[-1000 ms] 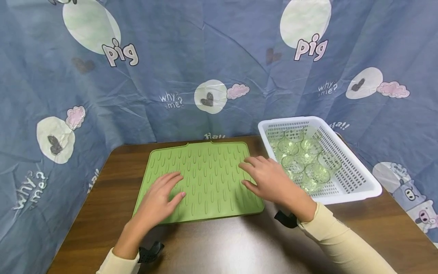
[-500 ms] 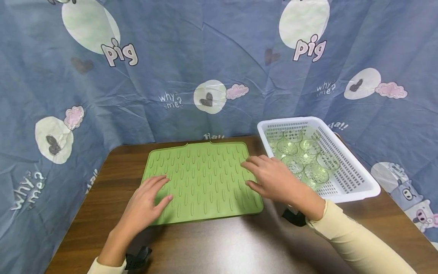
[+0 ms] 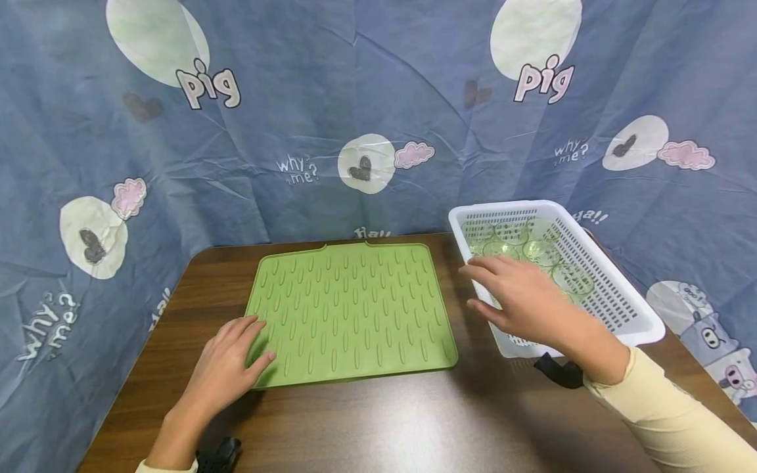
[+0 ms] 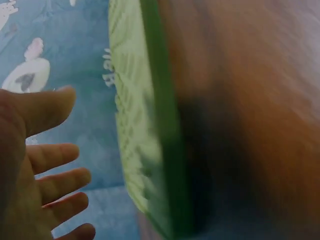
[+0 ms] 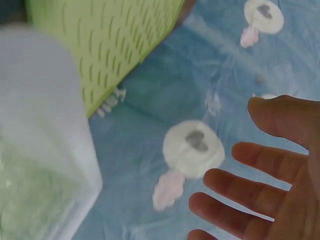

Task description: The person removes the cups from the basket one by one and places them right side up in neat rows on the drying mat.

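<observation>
A green ridged drying mat (image 3: 355, 309) lies flat on the table. Over its lower left corner hovers my left hand (image 3: 221, 364), fingers loosely spread and holding nothing; the left wrist view shows that hand (image 4: 50, 175) apart from the mat's edge (image 4: 165, 125). To the right stands a white slotted basket (image 3: 621, 309) with several clear greenish glasses (image 3: 572, 279) in it. My right hand (image 3: 526, 302) is above the basket's left side, its relaxed fingers empty, and hides some of the glasses. In the right wrist view the right hand (image 5: 260, 190) also holds nothing.
The brown wooden table (image 3: 384, 420) reaches toward me in front of the mat. Behind it hangs a blue cloth (image 3: 296, 98) with pig prints, close to the table's back edge and both sides. The basket's raised rim (image 3: 458, 230) borders the gap beside the mat.
My left hand has moved left and slightly down, from over the mat to its corner. My right hand has moved right, from the mat's right edge to above the basket.
</observation>
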Available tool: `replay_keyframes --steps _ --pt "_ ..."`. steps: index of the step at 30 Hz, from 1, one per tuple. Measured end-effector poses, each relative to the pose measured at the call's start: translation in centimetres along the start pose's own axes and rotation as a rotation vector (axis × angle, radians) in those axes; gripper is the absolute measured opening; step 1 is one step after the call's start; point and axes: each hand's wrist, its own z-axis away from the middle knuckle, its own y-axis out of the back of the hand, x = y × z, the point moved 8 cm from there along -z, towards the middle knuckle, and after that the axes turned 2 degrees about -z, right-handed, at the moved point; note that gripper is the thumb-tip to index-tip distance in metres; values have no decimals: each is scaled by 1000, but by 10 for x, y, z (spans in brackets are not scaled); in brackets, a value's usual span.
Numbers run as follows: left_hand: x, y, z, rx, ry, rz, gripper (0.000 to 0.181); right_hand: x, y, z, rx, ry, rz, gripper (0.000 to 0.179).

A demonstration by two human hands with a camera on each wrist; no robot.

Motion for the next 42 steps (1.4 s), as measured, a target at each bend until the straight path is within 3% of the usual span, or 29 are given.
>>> replay_keyframes --steps 9,18,23,29,37,42 --pt "-38 -34 21 -243 142 46 83 29 16 21 -4 -61 -5 42" --pt "-46 -43 29 -346 159 58 92 54 14 44 -28 -119 -19 43" --pt "-45 -42 28 -356 159 71 96 75 20 55 -61 -219 -4 48" --pt "-46 -37 26 -319 152 83 103 101 20 66 -108 -315 -2 48" --pt "-46 -34 24 -293 132 65 102 119 12 72 -84 -298 -135 44" --pt "-48 -36 25 -296 141 76 104 131 6 83 -80 -335 -152 43"
